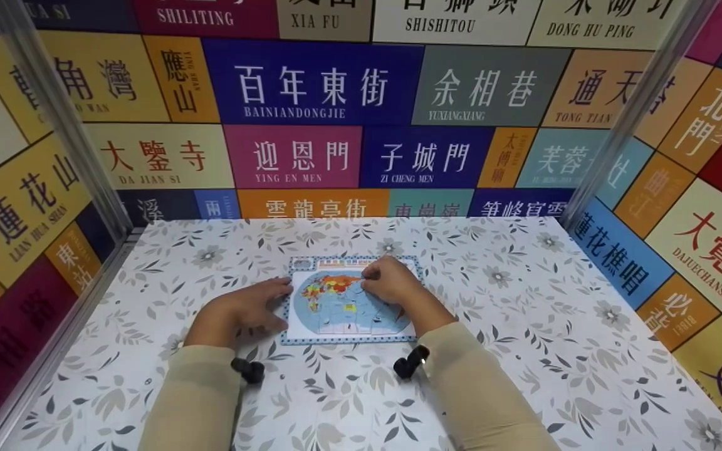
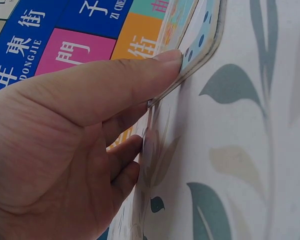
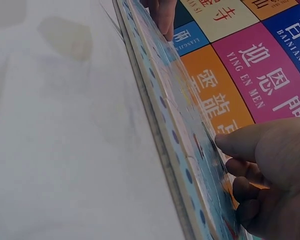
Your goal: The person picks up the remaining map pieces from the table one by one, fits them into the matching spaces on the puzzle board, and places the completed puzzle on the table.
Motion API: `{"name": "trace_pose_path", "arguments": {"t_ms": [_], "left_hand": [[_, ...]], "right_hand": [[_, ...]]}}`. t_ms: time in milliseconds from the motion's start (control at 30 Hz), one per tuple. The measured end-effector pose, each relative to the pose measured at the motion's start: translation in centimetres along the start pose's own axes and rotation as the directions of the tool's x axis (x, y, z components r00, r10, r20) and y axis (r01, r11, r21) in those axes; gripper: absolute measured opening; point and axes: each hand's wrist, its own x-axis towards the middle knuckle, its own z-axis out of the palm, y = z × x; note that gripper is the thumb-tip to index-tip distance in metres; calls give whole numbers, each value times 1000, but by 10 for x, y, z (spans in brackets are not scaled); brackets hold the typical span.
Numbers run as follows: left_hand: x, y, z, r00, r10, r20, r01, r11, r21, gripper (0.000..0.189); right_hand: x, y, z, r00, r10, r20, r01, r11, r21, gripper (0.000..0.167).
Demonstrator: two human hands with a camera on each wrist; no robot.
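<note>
A world map jigsaw puzzle (image 1: 336, 316) with a blue dotted border lies flat on the table. My left hand (image 1: 251, 307) rests at its left edge, fingers spread and relaxed. In the left wrist view, the left thumb (image 2: 165, 62) touches the board's dotted corner (image 2: 200, 42). My right hand (image 1: 392, 285) is over the upper right of the map, thumb and curled fingers pointing down. The right wrist view shows the right thumb (image 3: 235, 142) right at the map surface, pinching what looks like a puzzle piece (image 3: 208, 132), mostly hidden by the hand.
A white cloth with grey leaves and flowers (image 1: 561, 351) covers the table. Colourful panels with Chinese lettering (image 1: 311, 81) stand behind and on both sides, with metal posts (image 1: 637, 106) at the back corners. Black wrist cameras (image 1: 248, 371) sit on both sleeves.
</note>
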Motion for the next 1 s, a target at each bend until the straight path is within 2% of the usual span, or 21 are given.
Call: {"name": "trace_pose_path", "arguments": {"t_ms": [400, 700, 867, 1000], "left_hand": [[2, -1, 0, 1000, 3, 1, -3, 1000, 22, 87], [0, 1, -1, 1000, 9, 1, -9, 1000, 23, 86], [-2, 1, -1, 1000, 14, 3, -14, 1000, -3, 87], [-2, 1, -1, 1000, 14, 3, -14, 1000, -1, 87]], "right_hand": [[1, 0, 2, 1000, -1, -16, 1, 1000, -15, 32], [-1, 0, 2, 999, -46, -16, 46, 998, -34, 19], [-3, 1, 1, 997, -74, -14, 74, 997, -36, 19], [-3, 0, 2, 998, -59, -13, 59, 998, -29, 19]]}}
